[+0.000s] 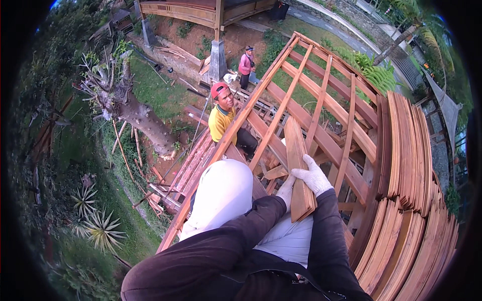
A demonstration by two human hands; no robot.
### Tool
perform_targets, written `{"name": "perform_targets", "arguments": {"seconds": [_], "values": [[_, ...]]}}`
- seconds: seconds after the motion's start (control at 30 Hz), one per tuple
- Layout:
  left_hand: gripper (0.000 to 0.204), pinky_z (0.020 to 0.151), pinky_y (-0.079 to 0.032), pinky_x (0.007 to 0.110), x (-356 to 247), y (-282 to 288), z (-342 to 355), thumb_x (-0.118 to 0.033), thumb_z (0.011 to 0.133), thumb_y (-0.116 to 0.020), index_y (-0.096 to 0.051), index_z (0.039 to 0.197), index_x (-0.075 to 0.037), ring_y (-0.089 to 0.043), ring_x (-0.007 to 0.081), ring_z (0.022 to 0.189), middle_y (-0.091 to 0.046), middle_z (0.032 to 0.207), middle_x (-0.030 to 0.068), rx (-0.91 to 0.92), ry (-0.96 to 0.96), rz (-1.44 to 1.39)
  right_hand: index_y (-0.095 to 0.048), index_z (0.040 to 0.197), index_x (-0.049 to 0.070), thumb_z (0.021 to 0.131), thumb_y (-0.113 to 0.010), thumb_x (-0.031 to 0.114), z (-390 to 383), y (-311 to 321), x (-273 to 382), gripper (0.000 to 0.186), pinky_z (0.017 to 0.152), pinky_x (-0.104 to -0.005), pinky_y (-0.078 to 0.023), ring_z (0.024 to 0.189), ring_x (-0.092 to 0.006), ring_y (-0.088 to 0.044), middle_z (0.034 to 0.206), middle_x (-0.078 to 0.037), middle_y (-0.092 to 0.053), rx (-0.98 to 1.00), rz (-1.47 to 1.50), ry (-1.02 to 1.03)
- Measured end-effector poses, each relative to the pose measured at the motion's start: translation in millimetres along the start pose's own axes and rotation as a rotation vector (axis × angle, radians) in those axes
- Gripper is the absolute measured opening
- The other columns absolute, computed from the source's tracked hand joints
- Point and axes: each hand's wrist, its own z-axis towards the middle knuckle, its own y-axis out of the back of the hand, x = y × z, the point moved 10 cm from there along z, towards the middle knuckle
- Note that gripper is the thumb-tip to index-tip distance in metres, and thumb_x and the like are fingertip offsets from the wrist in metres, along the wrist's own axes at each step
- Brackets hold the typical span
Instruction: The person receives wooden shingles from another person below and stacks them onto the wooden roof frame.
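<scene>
A short stack of wooden shingles (296, 143) with pointed far ends lies lengthwise in front of me, above my light trousers. My left hand (286, 190), in a white glove, is closed on the stack's left edge, its fingers partly hidden. My right hand (312, 175), gloved too, grips the right edge with the thumb toward the top. Around and beyond the stack runs an open roof frame of wooden rafters and battens (348, 131).
Rows of overlapping shingles (409, 150) cover the roof at right. Below the left roof edge stands a person in a yellow shirt (222, 123); farther off is another in pink (246, 64). A cut-back tree (145, 125) and stacked planks (193, 160) are at left.
</scene>
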Motion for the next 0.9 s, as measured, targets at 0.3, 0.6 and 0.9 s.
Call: {"name": "perform_targets", "arguments": {"seconds": [0.3,0.6,0.9], "values": [[0.065,0.107,-0.051,0.046,-4,3,7,-0.062,0.099,-0.061,-0.056,0.144,-0.017,-0.064,0.0284,0.122,-0.067,0.135,0.0104,-0.016,-0.051,0.074,-0.036,0.156,-0.009,0.086,-0.081,0.028,7,3,-15,0.091,0.121,-0.0348,-0.033,0.148,-0.0319,-0.043,0.159,-0.026,-0.044,-0.019,0.034,0.038],[0.066,0.104,-0.052,0.044,-9,-10,-8,-0.062,0.099,-0.060,-0.052,0.147,-0.018,-0.065,0.0263,0.121,-0.066,0.136,0.0092,-0.056,-0.065,0.159,-0.039,0.155,-0.007,0.085,-0.081,0.026,1,8,-13,0.088,0.120,-0.0343,-0.036,0.146,-0.0307,-0.046,0.156,-0.025,-0.048,-0.041,0.076,0.016],[0.066,0.106,-0.051,0.040,-7,0,-2,-0.060,0.102,-0.056,-0.049,0.152,-0.018,-0.064,0.0237,0.124,-0.065,0.139,0.0084,-0.061,-0.056,0.193,-0.041,0.154,-0.007,0.085,-0.081,0.025,4,9,-17,0.086,0.120,-0.0346,-0.036,0.145,-0.0304,-0.046,0.156,-0.024,-0.048,-0.052,0.072,0.036]]}}
